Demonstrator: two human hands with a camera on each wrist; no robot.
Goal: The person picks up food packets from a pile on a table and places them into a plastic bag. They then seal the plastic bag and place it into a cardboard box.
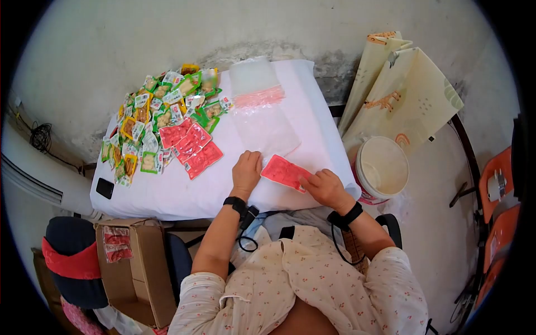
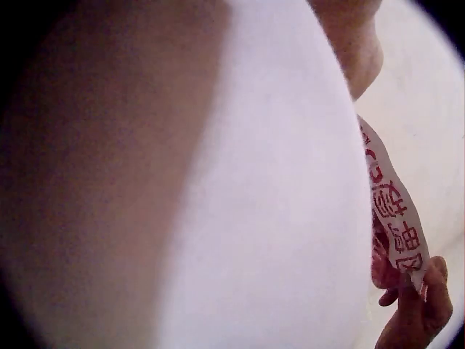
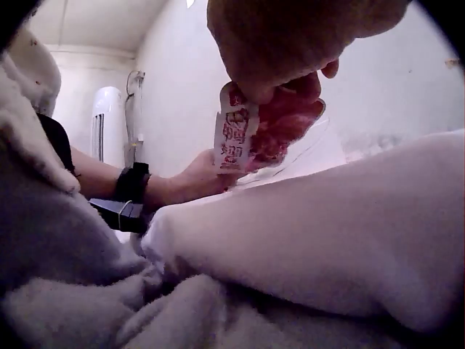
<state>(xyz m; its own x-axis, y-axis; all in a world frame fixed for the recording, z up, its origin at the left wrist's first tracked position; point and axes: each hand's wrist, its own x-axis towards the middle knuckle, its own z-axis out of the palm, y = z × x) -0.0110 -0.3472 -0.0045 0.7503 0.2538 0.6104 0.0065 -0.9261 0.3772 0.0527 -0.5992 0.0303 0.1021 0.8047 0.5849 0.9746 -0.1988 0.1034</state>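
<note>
My right hand (image 1: 326,188) pinches one end of a flat red vacuum food packet (image 1: 283,173), tilted above the white-covered table. In the right wrist view this packet (image 3: 280,131) shows reddish contents and a white strip with red lettering. My left hand (image 1: 246,172) has its fingers curled at the near-left corner of a clear plastic bag (image 1: 265,131), pinching its edge. The packet's left end lies close beside this hand. Farther back, a stack of similar bags with pink edges (image 1: 258,96) lies on the table. Several more red packets (image 1: 195,146) lie left of the bag.
A heap of green and yellow snack packets (image 1: 151,114) covers the table's left side, with a black phone (image 1: 104,188) near its corner. An open cardboard box (image 1: 120,279) stands at lower left. On the right are a white bucket (image 1: 382,167) and a folded patterned mat (image 1: 402,95).
</note>
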